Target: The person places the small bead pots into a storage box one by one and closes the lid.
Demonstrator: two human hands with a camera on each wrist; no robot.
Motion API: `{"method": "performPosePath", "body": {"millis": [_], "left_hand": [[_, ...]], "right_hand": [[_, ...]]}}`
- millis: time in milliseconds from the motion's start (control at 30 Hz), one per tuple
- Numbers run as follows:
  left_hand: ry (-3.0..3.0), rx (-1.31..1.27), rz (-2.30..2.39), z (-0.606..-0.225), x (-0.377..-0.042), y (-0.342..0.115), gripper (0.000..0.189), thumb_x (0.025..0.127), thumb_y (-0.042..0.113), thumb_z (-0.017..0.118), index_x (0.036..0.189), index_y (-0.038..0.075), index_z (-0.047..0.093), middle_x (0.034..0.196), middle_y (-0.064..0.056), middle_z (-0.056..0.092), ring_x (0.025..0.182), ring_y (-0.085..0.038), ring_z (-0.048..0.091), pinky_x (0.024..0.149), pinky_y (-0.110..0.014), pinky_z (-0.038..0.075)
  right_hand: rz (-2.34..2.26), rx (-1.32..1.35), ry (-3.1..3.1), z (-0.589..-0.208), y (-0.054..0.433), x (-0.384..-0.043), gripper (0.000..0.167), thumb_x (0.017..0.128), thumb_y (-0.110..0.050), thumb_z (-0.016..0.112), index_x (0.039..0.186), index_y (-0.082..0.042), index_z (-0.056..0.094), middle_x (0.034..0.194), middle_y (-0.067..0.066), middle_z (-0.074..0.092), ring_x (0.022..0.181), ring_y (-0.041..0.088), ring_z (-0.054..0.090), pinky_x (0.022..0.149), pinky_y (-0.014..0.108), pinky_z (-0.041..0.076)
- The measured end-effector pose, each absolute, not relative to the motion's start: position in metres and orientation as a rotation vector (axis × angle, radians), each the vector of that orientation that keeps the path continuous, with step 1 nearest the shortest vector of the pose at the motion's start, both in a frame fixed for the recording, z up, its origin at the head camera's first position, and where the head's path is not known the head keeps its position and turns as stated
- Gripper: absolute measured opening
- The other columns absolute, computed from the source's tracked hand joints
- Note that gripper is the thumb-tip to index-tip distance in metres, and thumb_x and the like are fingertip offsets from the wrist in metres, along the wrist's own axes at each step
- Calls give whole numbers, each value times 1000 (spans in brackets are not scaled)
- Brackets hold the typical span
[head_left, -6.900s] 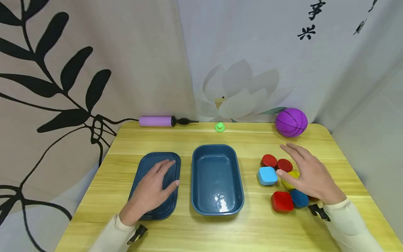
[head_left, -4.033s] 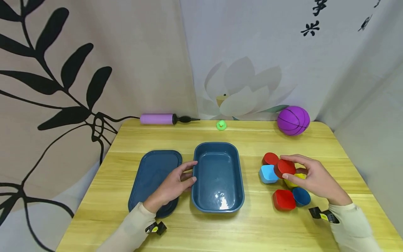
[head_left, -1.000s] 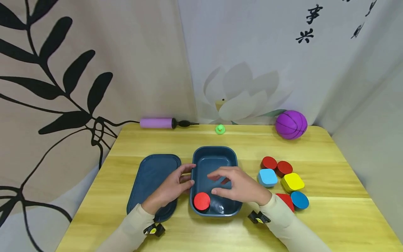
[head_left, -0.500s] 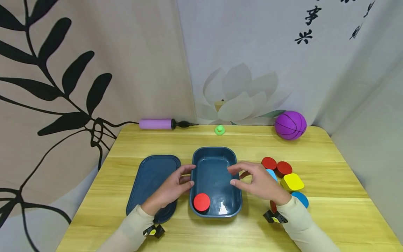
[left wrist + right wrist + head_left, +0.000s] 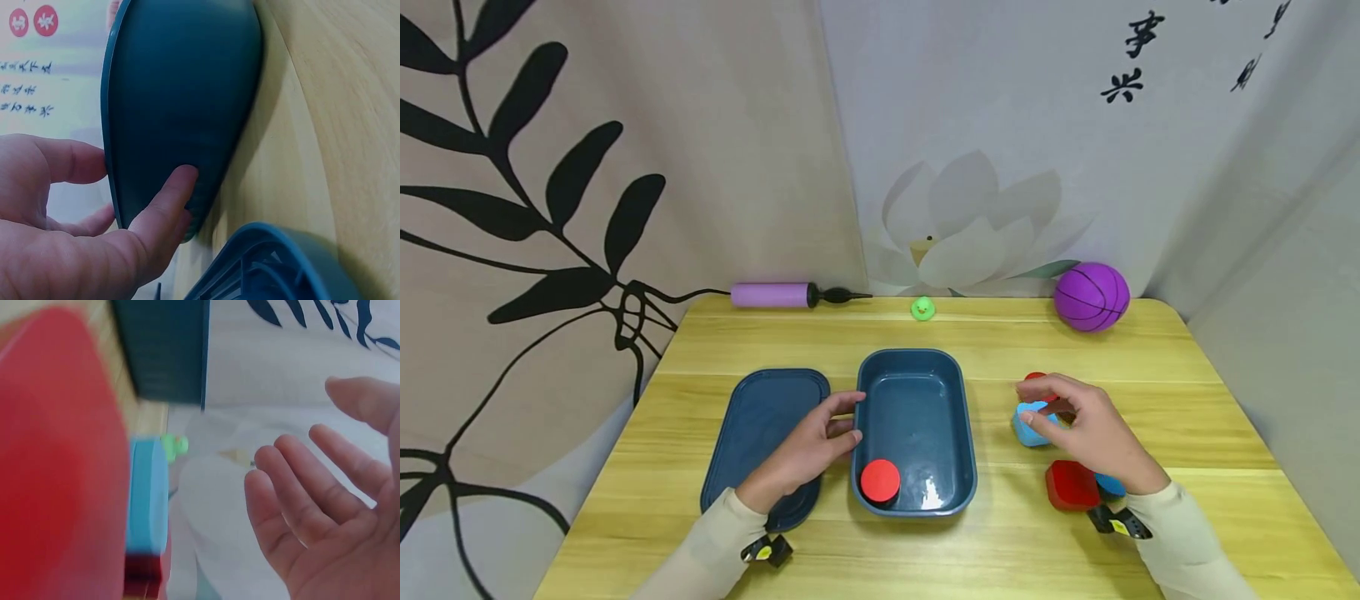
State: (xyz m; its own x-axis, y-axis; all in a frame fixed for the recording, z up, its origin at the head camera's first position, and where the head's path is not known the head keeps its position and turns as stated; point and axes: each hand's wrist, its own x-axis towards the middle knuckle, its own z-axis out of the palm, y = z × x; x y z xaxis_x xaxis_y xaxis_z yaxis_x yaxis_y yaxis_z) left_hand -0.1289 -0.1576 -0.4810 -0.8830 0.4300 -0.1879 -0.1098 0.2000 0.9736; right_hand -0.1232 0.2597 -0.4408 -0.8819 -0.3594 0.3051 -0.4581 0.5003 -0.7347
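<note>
A dark blue rectangular container point(image 5: 925, 433) stands mid-table, with a round red block point(image 5: 880, 481) in its near left corner. My left hand point(image 5: 808, 446) rests its fingertips and thumb against the container's left side. In the left wrist view the thumb lies on the outer wall and a finger touches the rim. Over the blocks at the right hovers my right hand point(image 5: 1093, 429), fingers relaxed and nothing held. Around it are a light blue block point(image 5: 1028, 431), a red square block point(image 5: 1071, 485), a blue round block point(image 5: 1111, 485) and red round block point(image 5: 1036, 376), partly hidden.
A dark blue lid point(image 5: 767, 442) lies left of the container, partly under the left hand. Along the back are a purple pump point(image 5: 771, 295), a small green duck point(image 5: 922, 308) and a purple ball point(image 5: 1092, 297). A curtain point(image 5: 737, 150) hangs behind the table point(image 5: 985, 550).
A round red block, gripped over the pile by my right hand in an earlier frame, now lies in the container. That hand has moved right, back over the blocks. My left hand stays at the container.
</note>
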Motion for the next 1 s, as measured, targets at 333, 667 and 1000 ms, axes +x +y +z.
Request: {"method": "performPosePath", "body": {"millis": [333, 667, 1000], "left_hand": [[2080, 281, 1730, -481, -128, -156, 59, 107, 7, 59, 162, 10, 37, 162, -23, 40, 142, -44, 53, 96, -41, 62], [2083, 277, 1727, -483, -127, -156, 59, 107, 8, 59, 162, 10, 37, 163, -23, 40, 143, -45, 53, 94, -40, 62], [2063, 287, 1740, -485, -128, -157, 60, 107, 8, 60, 163, 10, 36, 163, -24, 39, 144, -46, 51, 96, -41, 61]], "right_hand": [[1221, 472, -2650, -450, 308, -108, 33, 96, -10, 80, 128, -10, 73, 123, 6, 74, 109, -2, 66, 91, 10, 54], [1145, 339, -2667, -466, 345, -88, 36, 93, -8, 82, 128, -9, 72, 119, -10, 71, 106, -11, 62, 85, 6, 53], [1178, 231, -2769, -484, 358, -87, 48, 95, -14, 82, 138, -2, 64, 132, 19, 67, 108, -21, 54, 80, 8, 55]]}}
